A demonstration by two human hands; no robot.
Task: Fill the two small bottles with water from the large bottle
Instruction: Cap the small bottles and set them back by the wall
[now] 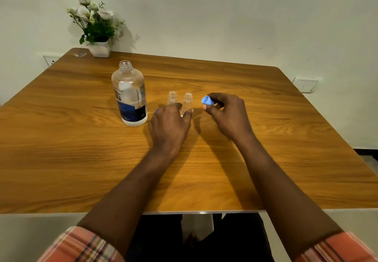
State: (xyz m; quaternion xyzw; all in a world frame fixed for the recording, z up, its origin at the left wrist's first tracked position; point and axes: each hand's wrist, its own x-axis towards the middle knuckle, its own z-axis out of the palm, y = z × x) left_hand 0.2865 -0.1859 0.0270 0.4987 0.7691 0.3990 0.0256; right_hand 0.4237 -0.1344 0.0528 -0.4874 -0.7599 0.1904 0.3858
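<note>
While the fingers (177, 106) of my left hand (169, 124) clasp one small clear plastic bottle (187, 100) at its base, my right hand (227, 114) pinches a light-blue plastic cap (207, 100) beside its mouth; the large blue-labelled bottle (129, 94) stands uncapped nearby.

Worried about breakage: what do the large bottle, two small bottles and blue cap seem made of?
The large bottle looks like clear glossy plastic: see-through wall, moulded threaded neck, printed label. The left small bottle and right small bottle, the latter held by the left hand, are clear too; plastic or glass, I cannot tell. The blue cap in the right hand looks smooth opaque plastic.
</note>
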